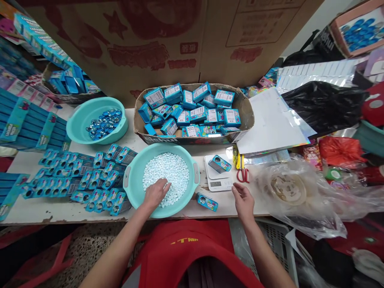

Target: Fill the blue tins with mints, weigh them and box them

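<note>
My left hand (156, 195) is in the turquoise basin (161, 212), its fingers curled together among small white candies (172, 170). My right hand (243, 200) is just beside the lower right edge of the white digital scale (220, 185), fingers apart with nothing in them. A blue candy box (220, 163) lies on the scale, its round opening showing. Between basin and scale, another blue box (207, 202) lies on the table. Red-handled scissors (242, 175) and a yellow-handled tool (238, 161) rest right of the scale.
Behind the basin, a cardboard tray (246, 120) holds many blue boxes. Rows of blue boxes (105, 176) with round openings stand at left. A smaller basin (72, 126) contains metallic caps. White sheets (267, 120) and a tape roll (288, 188) under plastic lie at right.
</note>
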